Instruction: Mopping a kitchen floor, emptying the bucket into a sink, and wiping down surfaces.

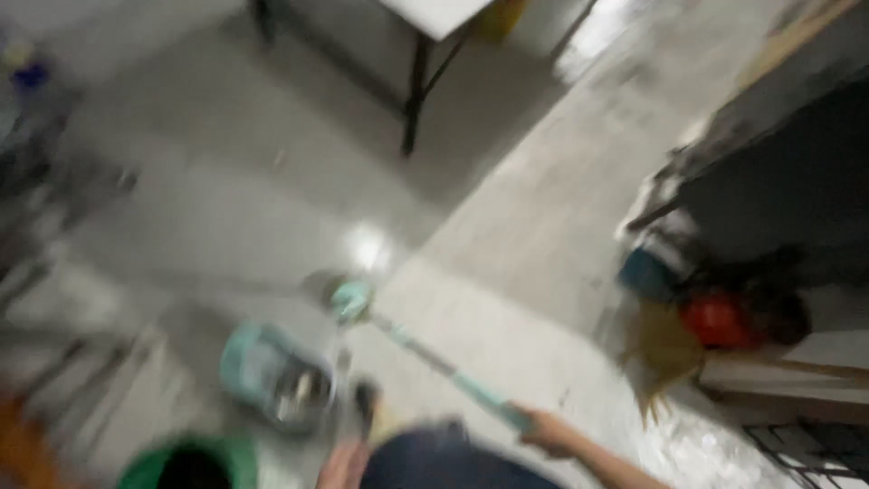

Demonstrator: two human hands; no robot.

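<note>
Looking down through heavy motion blur, I see my right hand closed around the near end of a long mop handle, teal at the grip and pale along the shaft; the handle runs away and to the left down to a teal mop head resting on the shiny grey floor; my left hand shows only as a blurred patch at the bottom edge beside my dark trouser leg, and I cannot tell whether it is open or holding anything; just left of the handle sits a teal mop bucket with a metal basket inside, and nearer still a green round tub at the bottom edge; I judge the step in hand to be mopping the floor, with the head planted near the bucket; the next stroke calls for keeping the shaft clear of the bucket and my own foot; to the right, against the wall, lie a straw broom, something red and something blue, all too blurred to name; farther off stands a folding surface on dark legs, whose feet would block a long sweep that way.
</note>
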